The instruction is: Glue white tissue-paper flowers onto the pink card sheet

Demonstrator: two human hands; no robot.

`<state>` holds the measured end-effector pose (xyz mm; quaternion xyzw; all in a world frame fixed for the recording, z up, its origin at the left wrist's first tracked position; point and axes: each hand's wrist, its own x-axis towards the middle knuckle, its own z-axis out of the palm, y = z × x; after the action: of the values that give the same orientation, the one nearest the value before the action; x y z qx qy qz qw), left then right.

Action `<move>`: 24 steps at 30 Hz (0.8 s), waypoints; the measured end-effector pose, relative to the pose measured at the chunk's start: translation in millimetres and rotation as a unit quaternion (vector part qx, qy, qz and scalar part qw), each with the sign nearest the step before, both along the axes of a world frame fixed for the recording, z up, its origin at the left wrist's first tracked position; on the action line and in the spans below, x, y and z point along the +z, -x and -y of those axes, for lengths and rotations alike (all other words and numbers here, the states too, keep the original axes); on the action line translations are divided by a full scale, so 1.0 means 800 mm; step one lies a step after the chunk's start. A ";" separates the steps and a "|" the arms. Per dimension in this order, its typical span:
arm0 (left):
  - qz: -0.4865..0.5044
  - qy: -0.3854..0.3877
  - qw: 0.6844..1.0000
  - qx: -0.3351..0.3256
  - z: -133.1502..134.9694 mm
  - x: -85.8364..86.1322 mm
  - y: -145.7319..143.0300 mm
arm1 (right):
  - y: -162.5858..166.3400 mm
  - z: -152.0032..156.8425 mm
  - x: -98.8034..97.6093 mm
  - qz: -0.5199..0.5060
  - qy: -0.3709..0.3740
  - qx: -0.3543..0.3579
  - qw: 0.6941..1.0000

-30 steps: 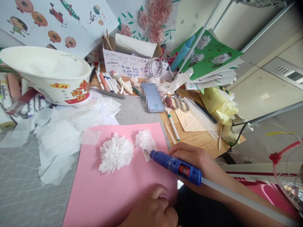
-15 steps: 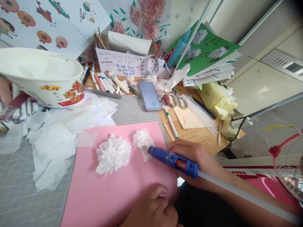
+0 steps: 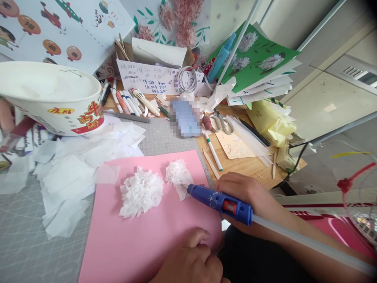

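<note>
My right hand (image 3: 247, 192) grips a blue glue gun (image 3: 219, 202), a clear glue stick trailing out of its back. Its nozzle touches the edge of a small white tissue-paper pompom (image 3: 178, 176) lying on a pink paper sheet (image 3: 141, 236). A larger white tissue pompom (image 3: 141, 192) sits just left of it on the same sheet. My left hand (image 3: 191, 261) rests as a loose fist on the sheet's near edge, with nothing showing in it.
Loose white tissue squares (image 3: 67, 173) are piled left of the sheet on a grey cutting mat (image 3: 26, 247). A large paper bowl (image 3: 53, 98) stands at the back left. Markers (image 3: 126, 102), scissors (image 3: 220, 122), a pen (image 3: 213, 151) and green card (image 3: 259, 63) crowd the back.
The view shifted slightly left and down. The glue gun's nozzle stays at the small pompom; both hands have hardly moved.
</note>
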<state>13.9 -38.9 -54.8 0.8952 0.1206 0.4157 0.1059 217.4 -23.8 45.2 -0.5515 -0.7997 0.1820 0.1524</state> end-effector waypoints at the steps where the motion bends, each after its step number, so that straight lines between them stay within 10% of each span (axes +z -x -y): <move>1: -0.005 0.001 1.000 0.000 0.000 0.000 0.000 | 0.000 -0.001 0.000 0.006 -0.009 0.004 1.000; 24: -0.015 0.000 1.000 0.009 0.005 -0.008 0.001 | 0.003 -0.004 0.021 0.015 0.052 0.011 0.998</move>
<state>13.4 -42.9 -60.9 0.9003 0.1301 0.4032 0.1004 214.7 -20.3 62.1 -0.5528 -0.7973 0.2163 0.1093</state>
